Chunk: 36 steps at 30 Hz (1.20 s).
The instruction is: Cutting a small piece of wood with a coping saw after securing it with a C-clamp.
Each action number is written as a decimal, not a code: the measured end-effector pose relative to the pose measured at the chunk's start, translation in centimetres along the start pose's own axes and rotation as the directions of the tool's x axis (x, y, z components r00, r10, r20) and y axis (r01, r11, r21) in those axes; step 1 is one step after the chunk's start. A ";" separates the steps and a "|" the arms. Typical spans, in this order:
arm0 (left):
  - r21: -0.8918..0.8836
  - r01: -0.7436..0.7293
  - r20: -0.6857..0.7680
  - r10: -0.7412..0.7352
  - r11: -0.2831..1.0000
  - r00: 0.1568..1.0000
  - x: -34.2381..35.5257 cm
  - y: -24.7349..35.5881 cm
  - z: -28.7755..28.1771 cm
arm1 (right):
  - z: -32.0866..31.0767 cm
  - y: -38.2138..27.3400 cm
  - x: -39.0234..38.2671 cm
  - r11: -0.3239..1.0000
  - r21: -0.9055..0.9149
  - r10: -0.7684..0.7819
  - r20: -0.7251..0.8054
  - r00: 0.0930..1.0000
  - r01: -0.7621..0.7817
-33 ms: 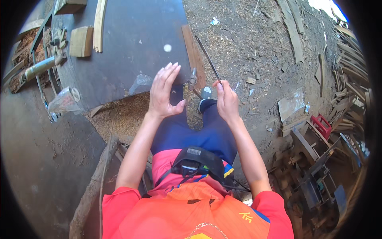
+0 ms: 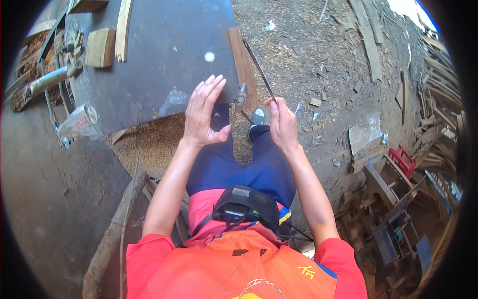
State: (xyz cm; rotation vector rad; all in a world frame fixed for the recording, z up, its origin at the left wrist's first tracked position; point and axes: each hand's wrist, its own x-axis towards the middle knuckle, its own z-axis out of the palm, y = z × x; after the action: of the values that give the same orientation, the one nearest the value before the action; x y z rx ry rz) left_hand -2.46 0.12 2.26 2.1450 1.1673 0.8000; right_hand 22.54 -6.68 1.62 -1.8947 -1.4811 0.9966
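My left hand [image 2: 203,112] is held up at the near edge of a dark tabletop [image 2: 164,65]. Its fingers stretch out and nothing is in them. To its right, my right hand [image 2: 285,124] is closed on the lower end of a thin, dark, slightly bent metal strip [image 2: 260,68], which points up and left. Its exact kind I cannot make out. Between the hands a metal clamp-like fitting [image 2: 240,97] sticks out near the table's corner. Beside it a reddish-brown wooden board [image 2: 242,62] lies along the table's right edge.
On the tabletop lie a wooden block [image 2: 100,48] and a narrow wood strip [image 2: 122,32]. A clear plastic bag [image 2: 79,124] hangs at the left. Wood chips and scraps cover the ground. At the right are a red crate [image 2: 402,161] and piled boards [image 2: 440,84].
The view has shifted very slightly. Both hands keep nearly the same pose, and the dark strip stays in my right hand.
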 end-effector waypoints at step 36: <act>0.352 -0.014 -0.066 0.039 0.936 0.997 1.8 -0.4 4.7 | 9.9 5.6 4.2 0.907 0.074 -0.374 -0.315 0.872 0.415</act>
State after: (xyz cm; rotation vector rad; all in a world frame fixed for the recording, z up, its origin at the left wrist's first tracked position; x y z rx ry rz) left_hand 1.50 1.01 -0.74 2.4409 1.4098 0.7283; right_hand 18.29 -4.41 -9.50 -1.4784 -1.4942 0.5802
